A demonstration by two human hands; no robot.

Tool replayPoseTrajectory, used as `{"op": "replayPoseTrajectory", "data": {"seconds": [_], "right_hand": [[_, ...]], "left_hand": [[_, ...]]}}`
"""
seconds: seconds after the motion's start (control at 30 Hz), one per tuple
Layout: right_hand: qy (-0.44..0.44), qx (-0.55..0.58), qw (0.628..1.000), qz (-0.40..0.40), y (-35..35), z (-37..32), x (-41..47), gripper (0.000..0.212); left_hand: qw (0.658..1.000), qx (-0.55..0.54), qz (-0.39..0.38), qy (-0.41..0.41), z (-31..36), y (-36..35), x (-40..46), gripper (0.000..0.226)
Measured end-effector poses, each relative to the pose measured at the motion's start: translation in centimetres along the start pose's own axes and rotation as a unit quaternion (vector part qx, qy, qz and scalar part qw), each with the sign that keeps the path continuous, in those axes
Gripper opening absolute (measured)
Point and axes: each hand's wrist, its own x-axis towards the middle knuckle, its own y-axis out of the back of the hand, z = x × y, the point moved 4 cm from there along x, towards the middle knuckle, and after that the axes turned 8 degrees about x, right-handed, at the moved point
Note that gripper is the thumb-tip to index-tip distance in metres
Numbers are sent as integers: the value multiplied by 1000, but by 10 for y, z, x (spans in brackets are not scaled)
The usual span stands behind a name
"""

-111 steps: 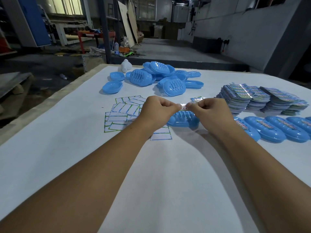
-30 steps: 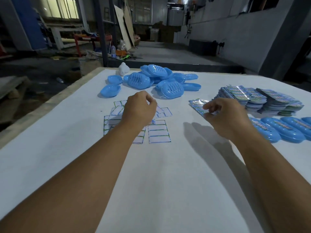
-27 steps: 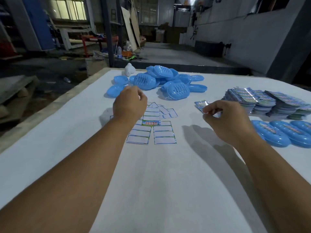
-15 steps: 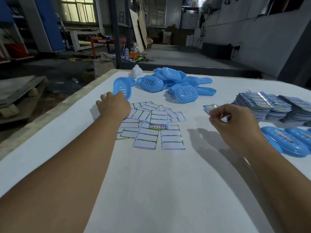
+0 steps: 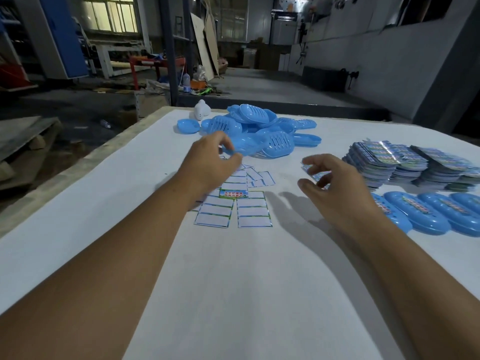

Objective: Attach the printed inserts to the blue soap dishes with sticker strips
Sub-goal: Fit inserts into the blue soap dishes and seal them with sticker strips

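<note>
Out past the left edge of the white-covered table [image 5: 233, 294] lies a dim workshop floor. At the far left of the table top sits a lone blue dish [image 5: 188, 126], with a small white object [image 5: 201, 113] just behind it. Beside these is the heap of blue soap dishes [image 5: 259, 128], slotted shells piled loosely on one another. The left hand [image 5: 210, 162] is stretched out over the near edge of that heap, its thumb and fingers curled round the rim of one blue soap dish [image 5: 240, 152], which looks blurred. Below that hand lie the sticker sheets [image 5: 233, 206], white labels with green-blue borders fanned flat on the cloth, partly overlapping; one printed sticker [image 5: 233, 194] with a green and blue face lies on top of them, near the wrist. To the right, the right hand [image 5: 335, 188] hovers above the table with fingers loosely bent and parted, thumb apart from them; whether it grips anything I cannot tell. Just under its fingertips lies a shiny printed insert [image 5: 315, 174] on the cloth. Further right stand the stacks of printed inserts [image 5: 389, 162], several leaning piles side by side. In front of them, along the right edge, a row of finished soap dishes [image 5: 426, 215] lies touching one another, each with a printed strip along its top.
</note>
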Motion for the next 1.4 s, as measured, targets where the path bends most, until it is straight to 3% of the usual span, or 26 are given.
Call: {"op": "replayPoseTrajectory", "data": {"seconds": [0.07, 0.13, 0.3, 0.57, 0.67, 0.8, 0.87, 1.2, 1.33, 1.4], "right_hand": [[1, -14, 1000, -25, -2, 0, -1, 53], [4, -31, 999, -43, -3, 1, -1, 57], [25, -21, 999, -43, -3, 2, -2, 21], [24, -6, 999, -35, -3, 5, 4, 13], [17, 24, 999, -22, -1, 2, 5, 31], [12, -17, 996, -90, -6, 2, 1, 71], [15, -55, 993, -99, -7, 1, 0, 74], [5, -153, 971, -181, -16, 9, -3, 71], [-4, -166, 964, -207, -17, 12, -3, 66], [-6, -173, 959, -224, -19, 13, -3, 64]], "left_hand": [[996, -25, -72, -35, 18, -8, -9, 19], [990, -33, -121, -60, 29, -15, -15, 19], [977, -60, -184, -89, 36, -22, -25, 17], [980, -66, -177, -63, 38, -21, -23, 16], [983, -67, -166, -43, 40, -22, -24, 25], [982, -102, -160, 17, 43, -27, -24, 33], [980, -92, -169, 41, 41, -29, -25, 37], [977, 171, -125, 11, 34, -20, -21, 46], [931, 356, -67, 47, 25, -3, -17, 34], [918, 381, -79, 74, 18, 0, -17, 36]]}}
